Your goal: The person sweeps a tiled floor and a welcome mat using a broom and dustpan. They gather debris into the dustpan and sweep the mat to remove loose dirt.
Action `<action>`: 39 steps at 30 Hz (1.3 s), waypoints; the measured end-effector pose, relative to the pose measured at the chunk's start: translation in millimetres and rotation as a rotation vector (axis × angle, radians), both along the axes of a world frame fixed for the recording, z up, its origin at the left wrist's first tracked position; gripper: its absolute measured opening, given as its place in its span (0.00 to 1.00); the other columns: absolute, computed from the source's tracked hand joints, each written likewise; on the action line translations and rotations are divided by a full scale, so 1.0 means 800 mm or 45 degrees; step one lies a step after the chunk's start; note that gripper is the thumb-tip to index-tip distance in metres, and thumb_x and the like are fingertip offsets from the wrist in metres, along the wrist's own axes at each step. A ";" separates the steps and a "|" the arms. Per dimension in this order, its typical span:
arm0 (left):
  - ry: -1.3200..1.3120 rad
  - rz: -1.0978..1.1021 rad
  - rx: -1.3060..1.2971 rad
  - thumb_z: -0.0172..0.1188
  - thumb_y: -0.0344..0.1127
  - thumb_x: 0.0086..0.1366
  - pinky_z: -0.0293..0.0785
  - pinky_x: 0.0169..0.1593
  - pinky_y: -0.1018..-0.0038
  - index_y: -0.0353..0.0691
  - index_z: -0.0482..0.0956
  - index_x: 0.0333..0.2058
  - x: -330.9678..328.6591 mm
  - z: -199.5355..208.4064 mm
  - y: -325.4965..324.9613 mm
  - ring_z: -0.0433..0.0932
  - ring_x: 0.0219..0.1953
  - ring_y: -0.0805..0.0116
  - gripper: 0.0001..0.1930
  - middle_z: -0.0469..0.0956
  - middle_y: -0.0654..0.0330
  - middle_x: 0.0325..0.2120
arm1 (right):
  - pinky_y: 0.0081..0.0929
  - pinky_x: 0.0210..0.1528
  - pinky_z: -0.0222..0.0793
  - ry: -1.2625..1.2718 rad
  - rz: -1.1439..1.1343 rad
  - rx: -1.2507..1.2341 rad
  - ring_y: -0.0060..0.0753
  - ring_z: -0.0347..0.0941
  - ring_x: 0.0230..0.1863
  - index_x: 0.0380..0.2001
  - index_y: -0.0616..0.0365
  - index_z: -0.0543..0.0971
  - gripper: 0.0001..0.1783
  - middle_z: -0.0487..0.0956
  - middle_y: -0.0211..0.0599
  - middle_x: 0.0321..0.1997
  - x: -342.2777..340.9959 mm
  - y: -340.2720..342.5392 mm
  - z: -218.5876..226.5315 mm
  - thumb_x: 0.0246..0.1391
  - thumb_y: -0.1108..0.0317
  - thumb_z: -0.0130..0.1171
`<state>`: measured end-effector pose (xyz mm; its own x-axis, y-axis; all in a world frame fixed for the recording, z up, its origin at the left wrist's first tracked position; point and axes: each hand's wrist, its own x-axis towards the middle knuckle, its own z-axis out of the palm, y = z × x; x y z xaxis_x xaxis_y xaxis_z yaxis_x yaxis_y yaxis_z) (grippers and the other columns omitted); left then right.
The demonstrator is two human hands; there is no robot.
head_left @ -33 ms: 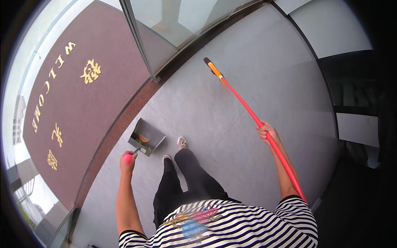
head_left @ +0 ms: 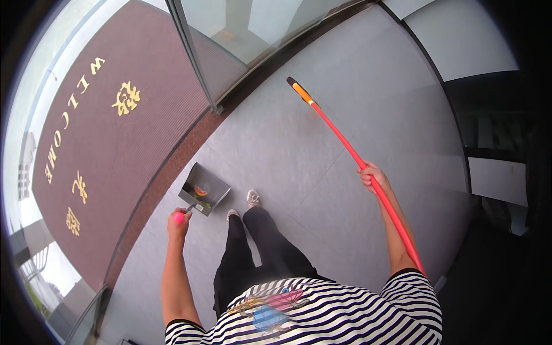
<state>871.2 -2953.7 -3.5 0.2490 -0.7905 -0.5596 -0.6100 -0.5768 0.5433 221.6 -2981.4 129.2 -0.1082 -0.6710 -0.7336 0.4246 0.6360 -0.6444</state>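
Observation:
My left hand (head_left: 179, 223) is closed around the pink handle end of a grey metal dustpan (head_left: 206, 188). The dustpan rests on the grey tiled floor (head_left: 299, 144) just left of my shoes (head_left: 252, 198), with a few orange and dark scraps inside. My right hand (head_left: 371, 174) grips a long red pole (head_left: 339, 135) out to my right. Its orange and black tip points up and away toward the glass door. The pole's lower end passes behind my right arm and is hidden.
A large maroon doormat (head_left: 115, 149) with gold lettering lies to the left, bordered by a reddish stone strip. A glass door (head_left: 253, 34) with a metal frame post (head_left: 195, 63) stands ahead. A white wall panel and dark furniture (head_left: 494, 132) sit at the right.

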 end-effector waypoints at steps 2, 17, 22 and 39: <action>-0.070 -0.089 -0.075 0.63 0.37 0.51 0.70 0.32 0.74 0.35 0.78 0.30 -0.012 -0.003 -0.016 0.75 0.25 0.70 0.11 0.76 0.59 0.20 | 0.13 0.14 0.58 0.181 0.057 0.065 0.15 0.61 0.17 0.48 0.66 0.63 0.24 0.70 0.39 0.30 -0.009 -0.061 -0.019 0.44 0.79 0.50; -0.063 -0.164 -0.009 0.63 0.43 0.51 0.71 0.38 0.64 0.38 0.78 0.29 -0.037 0.000 -0.047 0.77 0.33 0.53 0.14 0.79 0.51 0.27 | 0.15 0.12 0.55 -0.751 0.142 0.528 0.17 0.60 0.14 0.58 0.63 0.57 0.34 0.71 0.46 0.35 0.249 0.215 0.044 0.45 0.86 0.47; 0.195 -0.042 -0.182 0.66 0.34 0.47 0.71 0.35 0.70 0.37 0.75 0.37 -0.007 -0.054 -0.020 0.75 0.27 0.63 0.18 0.76 0.55 0.25 | 0.14 0.13 0.54 -0.784 0.210 0.456 0.16 0.59 0.15 0.59 0.62 0.56 0.34 0.70 0.41 0.34 0.204 0.231 0.098 0.46 0.84 0.48; 0.157 -0.235 0.672 0.60 0.30 0.53 0.77 0.20 0.63 0.29 0.75 0.37 -0.356 0.076 -0.170 0.80 0.24 0.58 0.13 0.77 0.52 0.27 | 0.14 0.13 0.54 -0.372 -0.856 0.086 0.17 0.59 0.15 0.45 0.64 0.64 0.21 0.70 0.44 0.31 -0.274 0.153 0.061 0.45 0.84 0.49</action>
<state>586.3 -3089.6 57.3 0.0416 -0.4199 -0.9066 -0.6767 -0.6794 0.2837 2.5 -2859.0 177.8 -0.2741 -0.4812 -0.8326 0.8853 0.2120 -0.4140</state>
